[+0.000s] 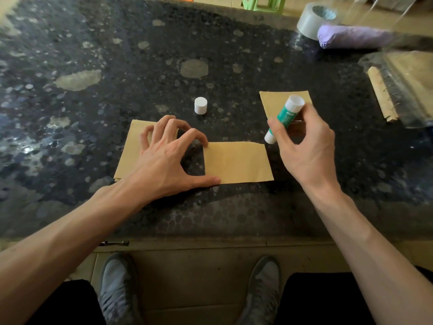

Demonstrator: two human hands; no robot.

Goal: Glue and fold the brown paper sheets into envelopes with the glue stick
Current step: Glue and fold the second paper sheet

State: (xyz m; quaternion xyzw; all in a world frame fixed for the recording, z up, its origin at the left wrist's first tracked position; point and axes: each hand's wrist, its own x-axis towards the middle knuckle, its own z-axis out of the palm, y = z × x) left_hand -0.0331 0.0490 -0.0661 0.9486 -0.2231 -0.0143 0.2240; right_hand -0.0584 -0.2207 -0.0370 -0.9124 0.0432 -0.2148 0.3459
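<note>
On a dark speckled table (93,55), the left hand (164,156) lies spread, fingertips on a stack of brown sheets (126,158), thumb touching a single brown sheet (236,163) at centre. A white cap (200,105) stands farther off. On the right, the right hand (304,148) grips the tilted glue stick (284,116).

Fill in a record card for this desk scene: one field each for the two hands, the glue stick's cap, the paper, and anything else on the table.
left hand: spread, fingertips on the paper stack, thumb on the middle sheet
right hand: holds the glue stick, tilted, above the table
cap: off, standing on the table
third sheet: partly behind the right hand
other: tape roll and spiral notebook, far right
</note>
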